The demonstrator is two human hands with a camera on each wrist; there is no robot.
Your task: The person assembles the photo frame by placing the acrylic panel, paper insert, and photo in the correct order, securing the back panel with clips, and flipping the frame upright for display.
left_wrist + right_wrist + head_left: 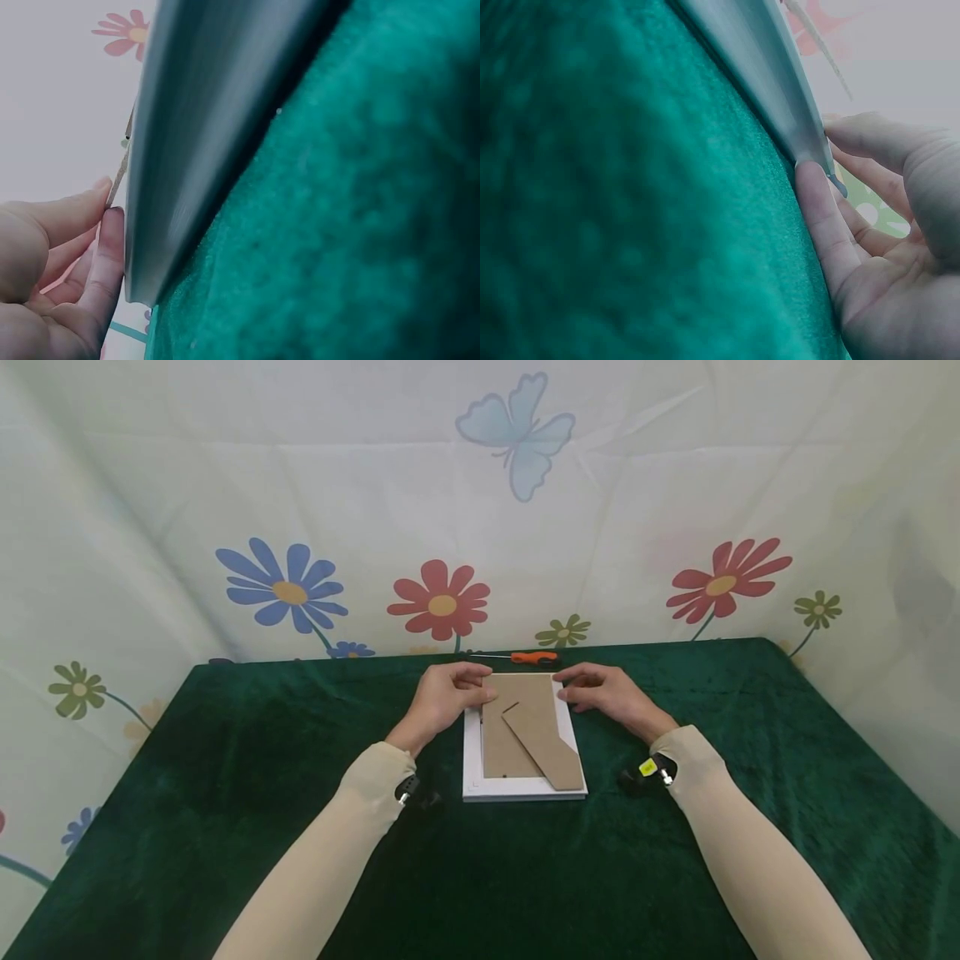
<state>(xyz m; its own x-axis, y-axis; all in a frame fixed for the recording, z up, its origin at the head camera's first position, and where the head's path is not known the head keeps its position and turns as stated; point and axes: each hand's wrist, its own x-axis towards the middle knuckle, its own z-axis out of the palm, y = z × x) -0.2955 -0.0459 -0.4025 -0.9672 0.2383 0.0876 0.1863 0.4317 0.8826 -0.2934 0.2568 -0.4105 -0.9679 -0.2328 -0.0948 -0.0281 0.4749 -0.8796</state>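
A white picture frame (pixel 474 787) lies face down on the green cloth, its back up. On it is a brown backing board (pixel 498 752) with a slanted easel leg (pixel 551 756). My left hand (pixel 447 695) is at the upper left corner; in the left wrist view, its thumb and a finger pinch the thin edge of the backing board (pixel 118 180), raised a little above the frame. At the upper right, my right hand (pixel 607 695) holds the side of the frame (pixel 780 82), thumb at its upper edge and a finger against its side.
Behind the frame lies a screwdriver (pixel 534 657) with an orange and black handle, near the far edge of the table. Dark green velvety cloth (pixel 315 727) covers the table. A white curtain with printed flowers (pixel 600 527) hangs at the back.
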